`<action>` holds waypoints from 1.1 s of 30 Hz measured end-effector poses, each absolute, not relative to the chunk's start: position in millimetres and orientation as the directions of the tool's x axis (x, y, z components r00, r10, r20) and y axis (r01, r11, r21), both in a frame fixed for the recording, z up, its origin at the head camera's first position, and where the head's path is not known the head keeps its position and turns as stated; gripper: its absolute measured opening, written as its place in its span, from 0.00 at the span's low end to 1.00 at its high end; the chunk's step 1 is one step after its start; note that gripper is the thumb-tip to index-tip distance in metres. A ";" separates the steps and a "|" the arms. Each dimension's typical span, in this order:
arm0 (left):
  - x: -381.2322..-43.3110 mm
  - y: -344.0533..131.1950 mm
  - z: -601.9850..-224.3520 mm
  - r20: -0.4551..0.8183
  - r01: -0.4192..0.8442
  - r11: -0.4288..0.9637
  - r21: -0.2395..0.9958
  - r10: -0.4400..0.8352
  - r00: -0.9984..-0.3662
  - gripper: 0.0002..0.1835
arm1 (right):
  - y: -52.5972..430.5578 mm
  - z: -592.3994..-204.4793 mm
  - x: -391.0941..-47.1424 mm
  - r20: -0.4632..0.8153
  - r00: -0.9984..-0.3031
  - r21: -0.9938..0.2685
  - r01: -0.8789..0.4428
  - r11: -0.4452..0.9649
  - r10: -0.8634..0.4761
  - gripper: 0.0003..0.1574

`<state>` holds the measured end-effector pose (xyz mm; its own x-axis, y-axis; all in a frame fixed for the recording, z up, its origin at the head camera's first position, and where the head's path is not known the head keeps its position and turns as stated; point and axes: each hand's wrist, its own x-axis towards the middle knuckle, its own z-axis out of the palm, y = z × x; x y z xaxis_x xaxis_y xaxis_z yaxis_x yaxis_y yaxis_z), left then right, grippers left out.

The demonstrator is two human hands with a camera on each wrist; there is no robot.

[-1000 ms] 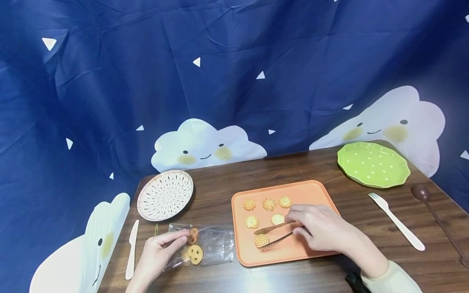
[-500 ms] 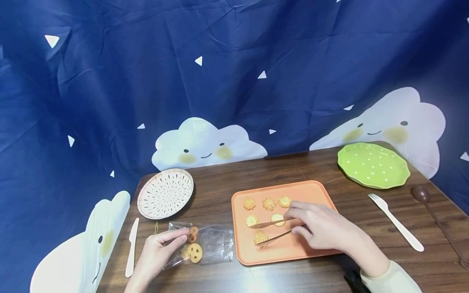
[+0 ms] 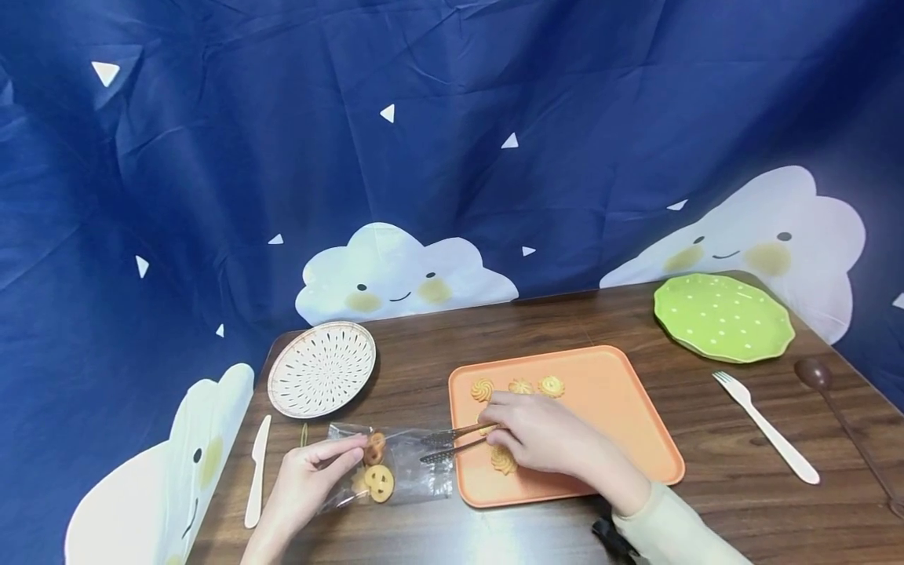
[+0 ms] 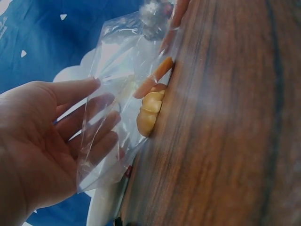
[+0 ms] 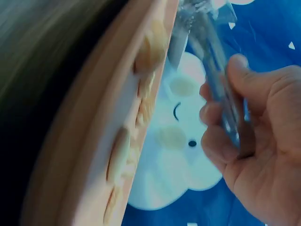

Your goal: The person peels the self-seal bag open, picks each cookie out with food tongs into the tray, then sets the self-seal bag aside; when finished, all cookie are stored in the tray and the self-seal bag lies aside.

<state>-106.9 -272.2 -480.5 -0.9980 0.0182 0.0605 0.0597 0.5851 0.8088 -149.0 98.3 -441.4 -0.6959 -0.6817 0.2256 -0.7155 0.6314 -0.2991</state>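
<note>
My left hand [image 3: 304, 482] pinches the edge of a clear plastic bag [image 3: 417, 475] lying on the table. Inside the bag are a round yellow cookie [image 3: 381, 483] with cut-out holes and a brown ring-shaped cookie [image 3: 375, 447]. In the left wrist view, the thumb is on the near side of the film and the other fingers show through it. My right hand [image 3: 540, 435] holds metal tongs [image 3: 441, 454], whose tips are apart above the bag, with no cookie visible between them. Piped cookies [image 3: 503, 460] sit on the orange tray [image 3: 617, 392], some hidden under the right hand.
At the back left is a white patterned plate [image 3: 321, 369], with a white knife [image 3: 257, 475] in front of it. On the right are a green dotted plate [image 3: 723, 318], a white fork [image 3: 766, 428] and a brown spoon [image 3: 840, 416]. A blue cloth [image 3: 452, 118] hangs behind the table.
My right hand has carried the tongs left, away from the swirled cookie at the tray's front and over the bag. That cookie remains on the tray. My left hand has stayed at the bag.
</note>
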 end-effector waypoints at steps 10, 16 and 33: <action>-106.5 -270.5 -477.8 0.077 0.085 0.596 0.799 0.040 -0.996 0.10 | 56.9 -448.4 -148.7 0.237 -0.658 -0.242 -0.753 0.612 -0.715 0.08; -105.5 -269.0 -477.0 0.084 0.095 0.598 0.796 0.046 -0.995 0.09 | 39.3 -451.2 -141.4 0.218 -0.631 -0.249 -0.773 0.583 -0.744 0.11; -105.1 -267.6 -478.7 0.086 0.091 0.603 0.793 0.037 -0.996 0.09 | 37.0 -449.3 -135.2 0.246 -0.644 -0.262 -0.764 0.590 -0.724 0.06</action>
<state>-105.1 -267.6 -478.7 -0.9956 0.0375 0.0861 0.0912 0.6028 0.7927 -135.2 37.0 -449.3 -0.6441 -0.7243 0.2459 -0.7637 0.5901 -0.2619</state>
